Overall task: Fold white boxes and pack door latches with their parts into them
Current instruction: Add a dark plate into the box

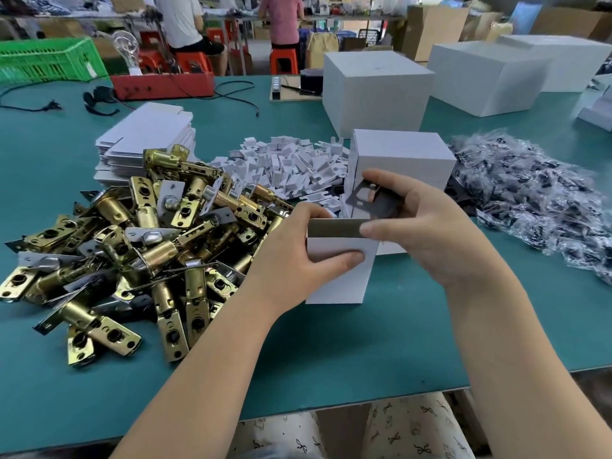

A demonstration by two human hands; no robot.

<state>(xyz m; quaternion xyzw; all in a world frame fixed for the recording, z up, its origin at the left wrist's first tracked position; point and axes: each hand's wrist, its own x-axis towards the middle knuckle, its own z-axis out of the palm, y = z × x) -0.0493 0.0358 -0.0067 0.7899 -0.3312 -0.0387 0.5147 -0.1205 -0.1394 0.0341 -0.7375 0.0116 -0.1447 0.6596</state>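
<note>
Latches (139, 246) lie heaped at the tabletop's left edge. The left hand (298, 250) grips the small white box (337, 276) upright near the front edge; the right hand (427, 233) pinches a metal plate (367, 197) above its opening. Misalignment risks snagging the flap (334, 228).

— What sort of place is this?
— A packing workshop or small factory floor. The green tabletop (381, 342) carries a heap of brass door latches (132, 246), a stack of flat white box blanks (145, 140) and a pile of bagged parts (536, 197).
— Anything else?
— Workers sit on orange stools (284, 61) at benches behind, among cardboard cartons (433, 28) and a green crate (49, 59).
</note>
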